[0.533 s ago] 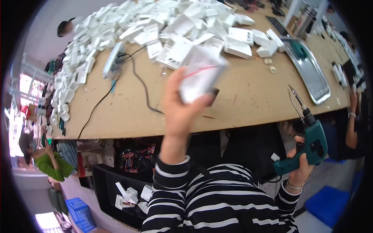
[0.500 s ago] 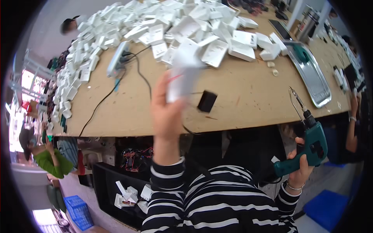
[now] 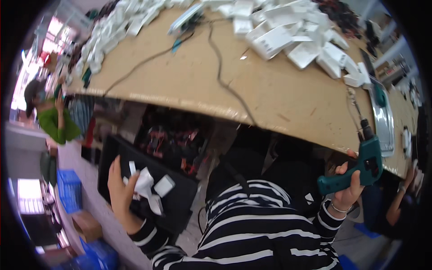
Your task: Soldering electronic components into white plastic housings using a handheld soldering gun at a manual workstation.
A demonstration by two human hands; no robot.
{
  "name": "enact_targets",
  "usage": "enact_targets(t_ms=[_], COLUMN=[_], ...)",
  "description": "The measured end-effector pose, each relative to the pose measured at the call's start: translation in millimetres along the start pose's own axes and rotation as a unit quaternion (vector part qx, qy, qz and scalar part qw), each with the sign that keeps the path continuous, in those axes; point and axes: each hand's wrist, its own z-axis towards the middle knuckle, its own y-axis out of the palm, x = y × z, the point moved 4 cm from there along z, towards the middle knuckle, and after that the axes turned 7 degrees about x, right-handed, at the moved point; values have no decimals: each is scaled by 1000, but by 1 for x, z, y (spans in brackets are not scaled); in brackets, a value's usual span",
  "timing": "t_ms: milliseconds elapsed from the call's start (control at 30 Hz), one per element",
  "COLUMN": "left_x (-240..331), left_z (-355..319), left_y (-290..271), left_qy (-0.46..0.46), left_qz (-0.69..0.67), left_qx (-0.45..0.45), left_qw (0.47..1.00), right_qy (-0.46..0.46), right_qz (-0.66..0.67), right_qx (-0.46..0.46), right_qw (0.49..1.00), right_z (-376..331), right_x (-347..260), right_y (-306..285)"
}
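Observation:
My left hand (image 3: pixel 120 189) is low on the left, over a black bin (image 3: pixel 180 204). Its fingers are spread, with nothing gripped between them. Beside its fingertips lie white plastic casings (image 3: pixel 145 183) in the bin, one of them blurred. On the right, my right hand (image 3: pixel 350 186) is wrapped round the handle of a green soldering gun (image 3: pixel 371 164). The gun's metal tip and thin feed tube point up, over the table's front edge. Part of the grip is hidden by my fingers and palm.
A heap of white casings (image 3: pixel 310 49) covers the back of the wooden table (image 3: pixel 180 85). A dark cord (image 3: pixel 220 72) crosses it from a power strip (image 3: pixel 186 18). Right of the gun lies a metal tray (image 3: pixel 382 130). Dark wiring (image 3: pixel 166 144) fills a container below; people sit either side.
My left hand has swung from above the table down to the bin and let go of the white casing. The view has shifted; my right hand still holds the soldering gun.

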Motion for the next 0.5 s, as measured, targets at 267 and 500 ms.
enact_targets(t_ms=[267, 500], left_x=[62, 82], left_z=[44, 62], left_y=[151, 241], left_qy=[122, 262], left_qz=[-39, 40], left_qx=[-173, -103], left_qw=[977, 959], right_qy=[43, 44], right_qz=[-10, -39], right_qx=[-24, 19], right_qw=[999, 998], right_z=[6, 7], right_x=[9, 14], right_y=[14, 20])
